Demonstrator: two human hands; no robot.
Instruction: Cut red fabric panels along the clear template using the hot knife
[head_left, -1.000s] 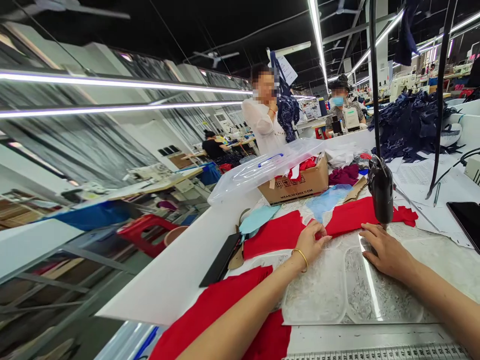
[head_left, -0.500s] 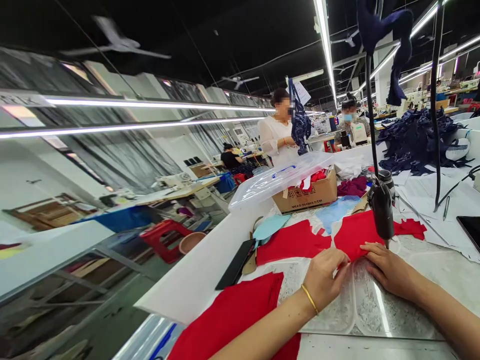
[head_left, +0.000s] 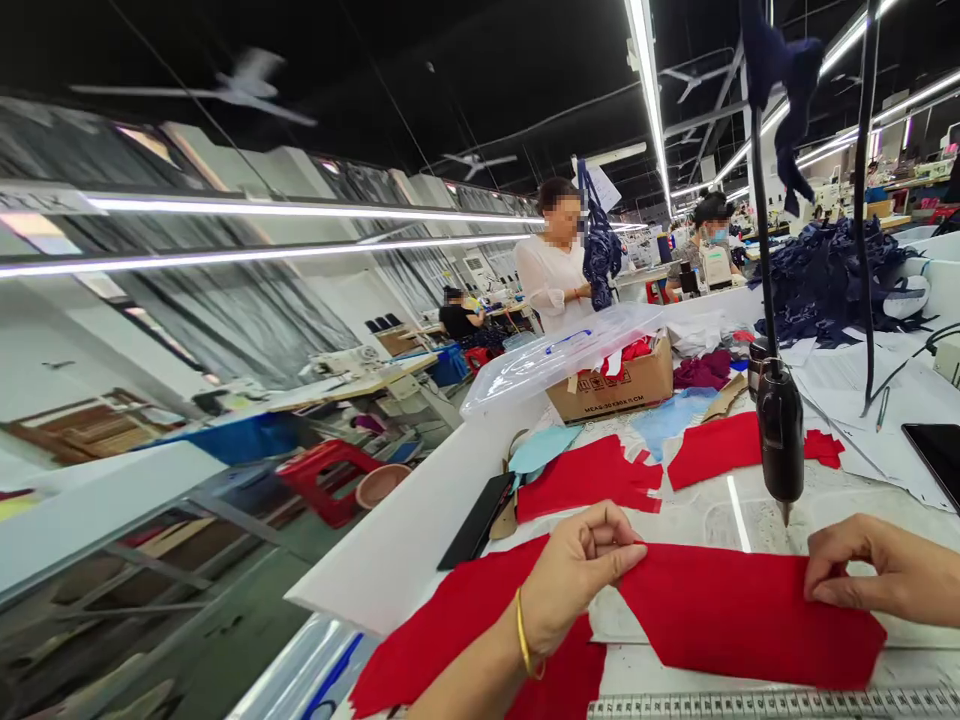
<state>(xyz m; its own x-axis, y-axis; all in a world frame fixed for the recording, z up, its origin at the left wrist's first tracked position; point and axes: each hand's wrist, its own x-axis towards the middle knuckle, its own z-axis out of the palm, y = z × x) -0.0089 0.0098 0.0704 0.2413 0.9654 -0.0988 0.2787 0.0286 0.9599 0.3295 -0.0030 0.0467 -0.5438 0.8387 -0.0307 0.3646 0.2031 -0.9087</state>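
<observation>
Red knit panel (head_left: 750, 615) lay across the front of the worktop (head_left: 720, 505), the left hand (head_left: 577, 575) pinching one end in a narrow grip and the right hand (head_left: 885, 570) holding the other between its fingertips, just below further red cut pieces (head_left: 592, 478).

Bench (head_left: 390, 520) from my station: cloth (head_left: 750, 615) on it at 6 o'clock; box (head_left: 609, 388) at 12, bin (head_left: 555, 360) on top; drill (head_left: 780, 440) at 1, before heap (head_left: 832, 285); papers (head_left: 847, 400) at 2; phone (head_left: 930, 450) at 3, on papers.
</observation>
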